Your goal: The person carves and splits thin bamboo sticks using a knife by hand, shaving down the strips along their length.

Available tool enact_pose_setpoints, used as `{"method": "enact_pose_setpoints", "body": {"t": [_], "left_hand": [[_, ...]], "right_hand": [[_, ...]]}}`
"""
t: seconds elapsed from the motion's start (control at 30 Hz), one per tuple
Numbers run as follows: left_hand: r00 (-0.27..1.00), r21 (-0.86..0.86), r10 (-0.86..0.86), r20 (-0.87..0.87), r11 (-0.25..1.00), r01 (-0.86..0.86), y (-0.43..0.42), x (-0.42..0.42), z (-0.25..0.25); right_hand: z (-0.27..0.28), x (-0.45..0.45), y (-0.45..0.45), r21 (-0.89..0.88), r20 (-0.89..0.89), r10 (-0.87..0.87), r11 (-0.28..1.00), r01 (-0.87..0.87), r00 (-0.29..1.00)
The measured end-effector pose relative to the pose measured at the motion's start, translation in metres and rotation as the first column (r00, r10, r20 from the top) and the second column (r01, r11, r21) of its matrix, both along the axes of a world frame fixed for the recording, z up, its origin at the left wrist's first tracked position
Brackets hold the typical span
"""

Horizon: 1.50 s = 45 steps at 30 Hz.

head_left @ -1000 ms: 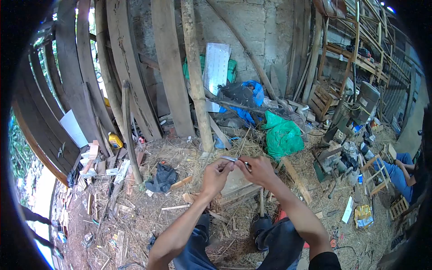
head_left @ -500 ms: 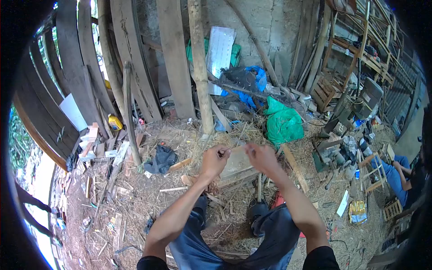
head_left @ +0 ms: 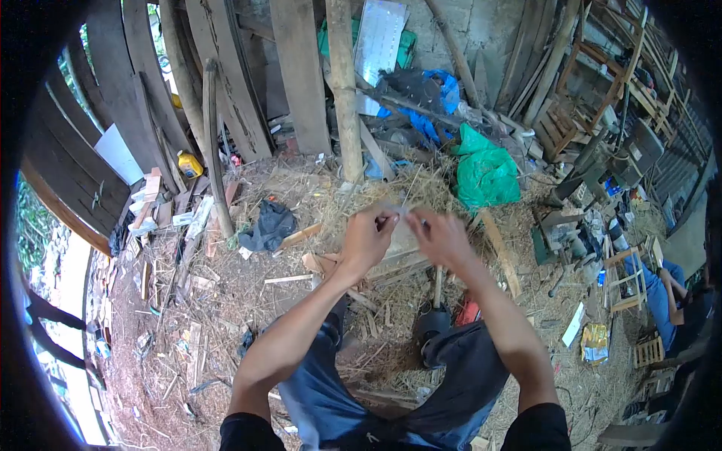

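Note:
My left hand (head_left: 367, 242) and my right hand (head_left: 442, 240) are close together in front of me, with fingertips almost meeting. The fingers of each are curled in a pinch. A small pale, thin piece (head_left: 397, 210) shows between the fingertips; it is too blurred to name. Behind and below the hands lies a flat grey slab (head_left: 398, 242), partly covered by them. A wooden handle (head_left: 438, 284) stands between my legs, next to my dark shoe (head_left: 432, 325).
Straw and wood scraps cover the ground. A wooden post (head_left: 346, 98) rises ahead, with a green plastic bag (head_left: 485, 177) to its right. A black cloth or bag (head_left: 269, 225) lies left. A seated person (head_left: 665, 289) is at far right, by a small wooden frame (head_left: 626, 282).
My hands have drawn closer together, their fingertips now nearly touching. The camera view has tilted slightly downward.

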<state>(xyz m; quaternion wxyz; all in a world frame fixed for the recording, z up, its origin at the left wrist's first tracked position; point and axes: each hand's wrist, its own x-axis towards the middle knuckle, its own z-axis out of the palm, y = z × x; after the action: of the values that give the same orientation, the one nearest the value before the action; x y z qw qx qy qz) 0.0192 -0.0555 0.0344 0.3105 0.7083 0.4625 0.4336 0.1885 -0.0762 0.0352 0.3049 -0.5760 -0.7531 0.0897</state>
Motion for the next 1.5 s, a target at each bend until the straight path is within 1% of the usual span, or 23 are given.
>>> {"method": "enact_pose_setpoints", "body": {"t": [0.07,0.13,0.2,0.23,0.3,0.33,0.4,0.43,0.53,0.57,0.6,0.67,0.73,0.87,0.93,0.97,1.03,1.13,1.2,1.23,1.3,1.43,1.5], "left_hand": [[1.000,0.024,0.020,0.019,1.000,-0.020,-0.003,-0.001,-0.004],[1.000,0.068,-0.007,-0.023,0.998,0.009,0.000,-0.004,-0.007],[1.000,0.080,0.013,-0.003,0.997,-0.013,0.005,-0.001,-0.012],[1.000,0.088,0.029,0.009,0.996,-0.029,0.004,0.002,-0.012],[1.000,0.088,0.018,0.001,0.996,-0.018,0.001,0.006,-0.005],[1.000,0.080,0.012,-0.012,0.997,-0.011,-0.002,0.006,-0.003],[0.999,0.114,0.012,-0.053,0.993,-0.006,-0.008,0.005,-0.004],[0.997,0.157,0.021,-0.073,0.988,-0.009,-0.009,0.005,-0.004],[0.992,0.152,0.052,-0.116,0.988,-0.034,-0.008,0.009,-0.007],[0.993,0.155,0.048,-0.111,0.987,-0.030,-0.008,0.012,-0.008],[0.994,0.152,0.043,-0.105,0.988,-0.027,-0.008,0.013,-0.006],[0.994,0.150,0.046,-0.102,0.988,-0.031,-0.005,0.013,-0.004],[0.985,0.271,0.084,-0.150,0.962,-0.040,-0.005,0.011,-0.006],[0.989,0.224,0.065,-0.131,0.974,-0.035,-0.011,0.012,-0.001],[0.986,0.195,0.074,-0.150,0.980,-0.044,-0.014,0.007,0.001],[0.986,0.198,0.075,-0.151,0.979,-0.044,-0.016,0.002,-0.001],[0.983,0.179,0.065,-0.172,0.983,-0.034,-0.014,-0.005,-0.004],[0.980,0.206,0.090,-0.178,0.977,-0.052,-0.002,-0.001,-0.007],[0.978,0.218,0.095,-0.184,0.975,-0.054,0.000,0.005,-0.007],[0.976,0.235,0.104,-0.193,0.970,-0.057,0.000,0.009,-0.007],[0.977,0.234,0.100,-0.188,0.971,-0.055,-0.003,0.014,-0.004],[0.972,0.264,0.125,-0.199,0.962,-0.069,-0.005,0.014,0.000],[0.975,0.255,0.100,-0.198,0.966,-0.047,-0.011,0.008,0.002]], "right_hand": [[0.003,0.019,0.012,0.048,-0.072,-0.099,0.994,0.103,0.992],[-0.008,0.029,0.019,-0.008,-0.045,-0.144,0.990,0.143,0.989],[-0.023,0.030,0.017,0.159,0.008,-0.140,0.978,0.137,0.990],[-0.014,0.022,0.009,0.156,0.012,-0.144,0.978,0.141,0.989],[0.001,0.004,-0.003,0.043,-0.023,0.011,0.999,-0.010,1.000],[-0.002,0.007,0.001,0.039,-0.036,0.007,0.999,-0.005,0.999],[-0.007,0.026,0.017,0.041,-0.214,-0.116,0.991,0.128,0.970],[0.004,0.038,0.018,-0.021,-0.050,-0.160,0.987,0.159,0.986],[-0.005,0.031,0.014,0.097,-0.024,-0.191,0.977,0.192,0.981],[0.003,0.025,0.005,-0.063,-0.018,-0.163,0.985,0.161,0.987],[0.002,0.018,0.003,-0.057,-0.014,-0.167,0.984,0.166,0.986],[-0.002,0.008,0.002,0.035,-0.089,-0.031,0.999,0.034,0.996],[0.005,0.010,0.006,-0.002,-0.060,-0.048,0.999,0.048,0.997],[-0.005,0.024,0.020,-0.089,-0.020,-0.068,0.994,0.066,0.997],[-0.015,0.045,0.032,0.072,-0.180,-0.222,0.969,0.238,0.958],[-0.019,0.058,0.032,0.075,-0.181,-0.221,0.969,0.237,0.958],[-0.010,0.074,0.032,0.034,-0.157,-0.335,0.938,0.344,0.929],[-0.003,0.049,0.015,-0.046,-0.204,-0.344,0.939,0.342,0.917],[-0.006,0.032,0.012,-0.014,-0.188,-0.181,0.983,0.182,0.965],[-0.008,0.021,0.008,-0.016,-0.186,-0.189,0.982,0.189,0.964],[-0.009,0.003,0.004,0.054,-0.076,0.005,0.999,-0.001,0.997],[-0.001,0.012,0.016,0.032,-0.039,0.027,0.999,-0.026,0.999],[-0.015,0.035,0.028,0.033,-0.141,-0.160,0.985,0.166,0.977]]}}
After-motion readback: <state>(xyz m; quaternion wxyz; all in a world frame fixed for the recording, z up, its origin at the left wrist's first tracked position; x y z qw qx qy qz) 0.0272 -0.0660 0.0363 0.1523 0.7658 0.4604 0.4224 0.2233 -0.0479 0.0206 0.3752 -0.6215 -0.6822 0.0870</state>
